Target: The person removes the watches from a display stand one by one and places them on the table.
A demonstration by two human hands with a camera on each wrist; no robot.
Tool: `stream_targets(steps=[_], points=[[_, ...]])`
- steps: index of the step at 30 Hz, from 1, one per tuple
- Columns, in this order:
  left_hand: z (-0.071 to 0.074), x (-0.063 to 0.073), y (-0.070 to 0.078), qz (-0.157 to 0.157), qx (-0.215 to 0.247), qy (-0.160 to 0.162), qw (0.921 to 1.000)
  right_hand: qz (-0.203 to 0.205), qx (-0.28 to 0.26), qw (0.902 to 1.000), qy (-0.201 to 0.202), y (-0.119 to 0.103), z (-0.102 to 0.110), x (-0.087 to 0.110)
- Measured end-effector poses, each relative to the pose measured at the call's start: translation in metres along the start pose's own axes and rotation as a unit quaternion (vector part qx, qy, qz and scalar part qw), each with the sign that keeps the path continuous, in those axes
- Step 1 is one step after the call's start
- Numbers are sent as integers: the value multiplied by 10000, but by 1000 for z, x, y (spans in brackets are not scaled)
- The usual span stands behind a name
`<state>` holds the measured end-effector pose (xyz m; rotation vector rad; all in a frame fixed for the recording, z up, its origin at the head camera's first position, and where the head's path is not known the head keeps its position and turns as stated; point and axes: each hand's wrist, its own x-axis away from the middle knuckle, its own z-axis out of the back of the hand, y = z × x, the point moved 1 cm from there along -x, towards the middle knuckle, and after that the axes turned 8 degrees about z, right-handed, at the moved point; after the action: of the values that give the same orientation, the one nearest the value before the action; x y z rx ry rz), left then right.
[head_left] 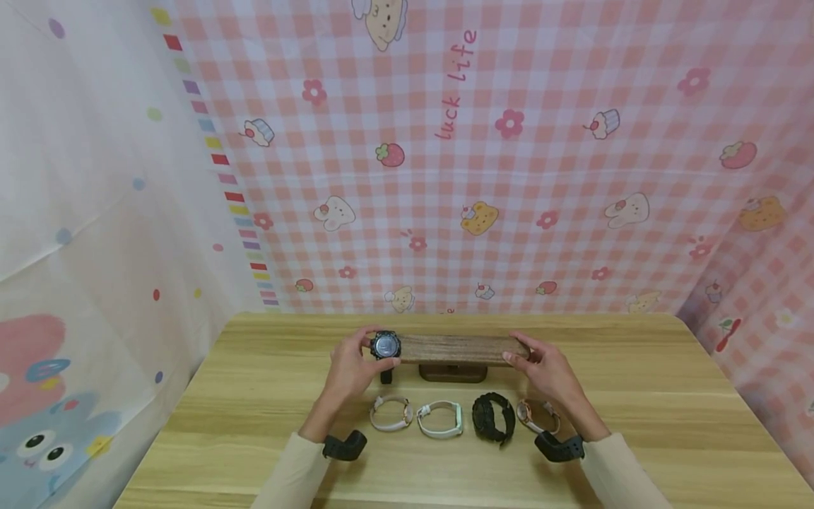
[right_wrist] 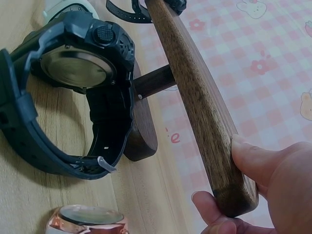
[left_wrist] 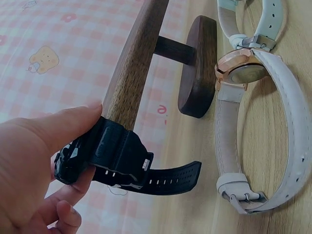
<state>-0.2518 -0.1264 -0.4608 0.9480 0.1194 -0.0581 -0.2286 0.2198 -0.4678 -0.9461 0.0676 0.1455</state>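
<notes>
A black digital watch (head_left: 386, 345) is around the left end of a dark wooden bar (head_left: 454, 348), part of a watch stand with a base (head_left: 453, 373). My left hand (head_left: 350, 364) pinches this watch between thumb and fingers. In the left wrist view, its strap's free end (left_wrist: 175, 180) hangs loose below the bar. At the bar's other end, my right hand (head_left: 543, 364) grips the wood between thumb and fingers, also seen in the right wrist view, where the bar (right_wrist: 200, 102) slants across.
In front of the stand lie a white-strapped watch (head_left: 409, 412), a mint-green watch (head_left: 458, 418), another black watch (head_left: 485, 417) and a rose-gold watch (head_left: 523, 411). They rest on a wood-grain table (head_left: 254, 410). A pink checked cloth (head_left: 445, 184) hangs behind.
</notes>
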Motion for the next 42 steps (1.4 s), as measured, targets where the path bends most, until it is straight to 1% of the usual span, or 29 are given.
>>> stream_targets(steps=[3, 9, 13, 16, 21, 25, 28, 34, 38, 42], points=[[2, 1, 0, -1, 35, 1, 10000, -22, 2, 10000, 7, 0, 0, 0], [9, 4, -3, -37, 21, 128, 9999, -32, -12, 10000, -6, 0, 0, 1], [15, 8, -7, -115, -43, 208, 9997, -76, -43, 10000, -8, 0, 0, 1], [21, 11, -11, -242, -190, 261, 9992, -112, -66, 9999, -17, 0, 0, 0], [27, 19, -16, -383, -636, 393, 9965, -64, -70, 10000, -10, 0, 0, 1], [31, 26, -20, -545, -1117, 559, 9907, -6, -27, 10000, 1, 0, 0, 1], [32, 31, -22, -643, -1364, 620, 9866, 0, -13, 10000, 10, 0, 1, 1], [33, 38, -26, -700, -1673, 624, 9814, -19, -45, 10000, -2, 0, 2, 1], [32, 43, -30, -783, -1937, 625, 9759, -28, -26, 10000, -1, 0, 1, 1], [31, 48, -34, -771, -2141, 558, 9722, 4, 15, 10000, 12, 0, 0, 0]])
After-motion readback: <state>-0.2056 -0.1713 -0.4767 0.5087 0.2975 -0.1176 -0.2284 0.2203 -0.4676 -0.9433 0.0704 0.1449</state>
